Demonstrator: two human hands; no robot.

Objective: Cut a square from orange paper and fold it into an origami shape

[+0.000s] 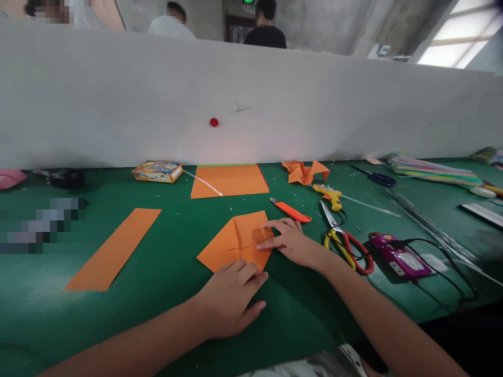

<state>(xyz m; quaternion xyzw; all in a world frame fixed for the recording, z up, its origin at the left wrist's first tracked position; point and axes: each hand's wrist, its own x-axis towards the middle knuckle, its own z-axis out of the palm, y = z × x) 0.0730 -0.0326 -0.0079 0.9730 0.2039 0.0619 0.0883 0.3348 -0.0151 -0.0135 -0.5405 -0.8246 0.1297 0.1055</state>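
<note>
A folded sheet of orange paper [220, 243] with crossing creases lies flat on the green table before me. My left hand [233, 298] rests over its near edge, fingers stretched out and thumb apart. From the right, my right hand [288, 241] touches the paper's right part with spread fingertips. Just beyond that hand is an orange utility knife [291, 210]. Scissors [343, 241] with yellow and red handles lie beside my right forearm. The paper's near corner is partly hidden by my left hand.
An orange strip [113, 251] lies at left. Farther back are a small box [157, 171], stacked orange sheets [231, 180], crumpled orange paper [304, 172] and a yellow glue gun [328, 195]. A purple device [401, 256] with cables sits at right. A white partition [137, 99] borders the table.
</note>
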